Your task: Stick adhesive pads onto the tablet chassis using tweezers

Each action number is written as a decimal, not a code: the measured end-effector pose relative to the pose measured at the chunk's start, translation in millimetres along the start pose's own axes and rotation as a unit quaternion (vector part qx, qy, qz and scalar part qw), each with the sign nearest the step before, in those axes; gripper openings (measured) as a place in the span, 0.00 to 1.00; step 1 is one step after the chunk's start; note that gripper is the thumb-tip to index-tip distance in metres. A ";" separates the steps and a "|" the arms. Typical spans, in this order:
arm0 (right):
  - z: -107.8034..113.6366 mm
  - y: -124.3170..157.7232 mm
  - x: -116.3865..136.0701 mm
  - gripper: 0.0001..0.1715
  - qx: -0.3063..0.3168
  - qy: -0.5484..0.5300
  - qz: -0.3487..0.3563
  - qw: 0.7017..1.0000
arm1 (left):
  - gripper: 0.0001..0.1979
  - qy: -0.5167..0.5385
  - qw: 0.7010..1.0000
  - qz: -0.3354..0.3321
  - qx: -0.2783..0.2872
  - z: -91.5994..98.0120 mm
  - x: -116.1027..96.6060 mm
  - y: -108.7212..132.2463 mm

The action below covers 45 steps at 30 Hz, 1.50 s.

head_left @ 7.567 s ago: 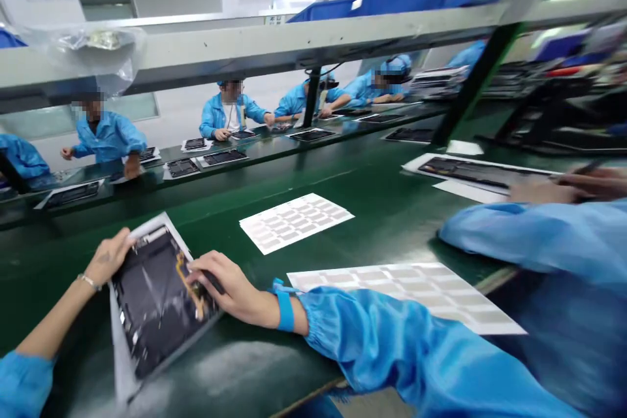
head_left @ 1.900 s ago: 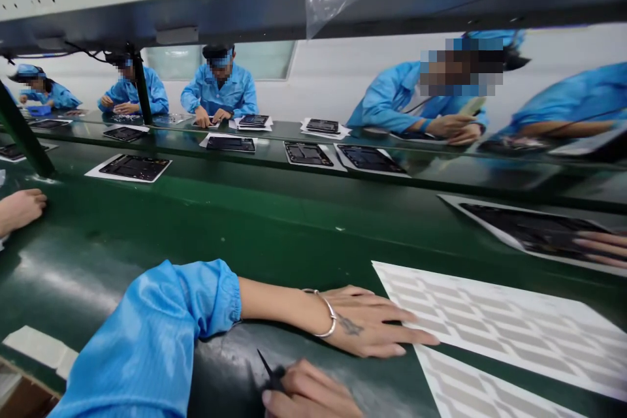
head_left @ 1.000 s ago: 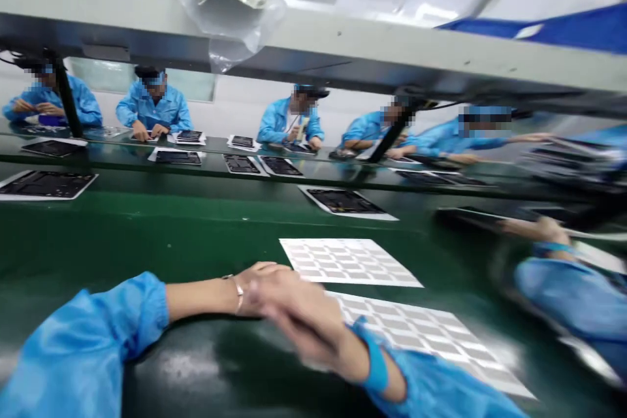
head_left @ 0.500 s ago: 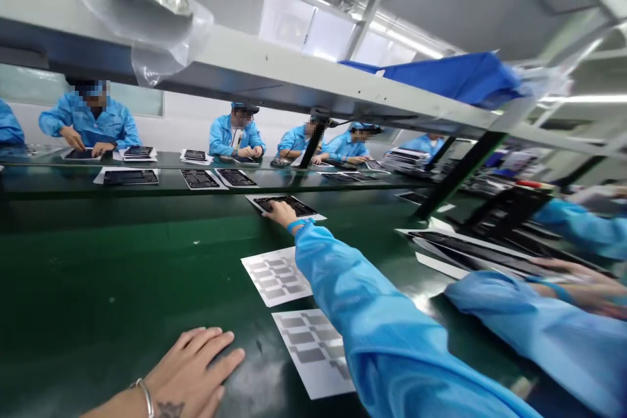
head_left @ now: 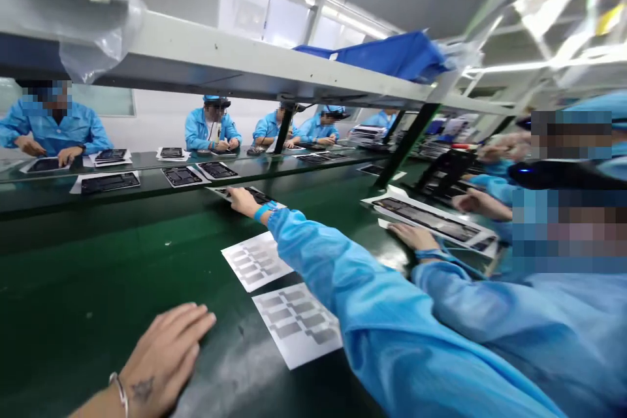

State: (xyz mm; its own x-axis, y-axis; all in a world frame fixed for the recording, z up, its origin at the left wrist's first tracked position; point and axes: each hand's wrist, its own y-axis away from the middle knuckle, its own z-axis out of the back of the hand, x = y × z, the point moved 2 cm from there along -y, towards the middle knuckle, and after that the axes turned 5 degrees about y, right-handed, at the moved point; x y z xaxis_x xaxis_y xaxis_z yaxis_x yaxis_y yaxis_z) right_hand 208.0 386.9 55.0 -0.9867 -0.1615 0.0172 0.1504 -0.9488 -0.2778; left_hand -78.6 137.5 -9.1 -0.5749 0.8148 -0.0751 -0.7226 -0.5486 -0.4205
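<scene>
Blue-cuffed, the right hand (head_left: 241,200) rests its fingers on the near edge of the tablet shell (head_left: 259,196); whether they pinch it I cannot tell. Nearer than the tablet shell lie the label sheets (head_left: 255,260), and nearer again the left hand (head_left: 169,349), flat and holding nothing. This looks like a fetch; drawing it back would need a firm edge grip.
</scene>
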 end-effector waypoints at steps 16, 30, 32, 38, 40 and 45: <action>131.3 294.2 107.3 0.11 -0.135 -0.395 0.246 0.875 | 0.11 -0.228 0.971 -0.079 0.008 94.2 -118.1 65.8; 67.8 310.9 19.1 0.16 -0.119 -0.569 -0.160 0.798 | 0.15 -0.022 0.984 -0.041 0.174 93.4 -148.9 60.1; 56.4 312.7 2.1 0.17 -0.072 -0.559 -0.181 0.806 | 0.11 -0.024 0.983 -0.067 0.167 77.9 -134.9 23.6; 29.1 319.6 -20.4 0.26 0.104 -0.583 -0.209 0.778 | 0.25 0.054 0.968 -0.147 0.197 -9.9 -106.0 -72.7; 26.9 318.1 -20.0 0.26 0.140 -0.576 -0.194 0.782 | 0.25 0.084 0.959 -0.146 0.226 -30.7 -98.0 -85.2; 31.2 309.8 -18.3 0.23 0.178 -0.558 -0.188 0.788 | 0.23 0.143 0.946 -0.139 0.257 -44.9 -88.5 -86.6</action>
State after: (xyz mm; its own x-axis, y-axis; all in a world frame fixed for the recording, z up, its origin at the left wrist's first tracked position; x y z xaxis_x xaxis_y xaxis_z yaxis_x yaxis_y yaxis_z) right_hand 274.6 87.4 -1.4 -0.3270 0.1999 0.9236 0.0641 -0.9704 0.2327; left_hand 52.0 121.3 -6.6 -0.2603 0.9183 -0.2984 -0.9641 -0.2639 0.0289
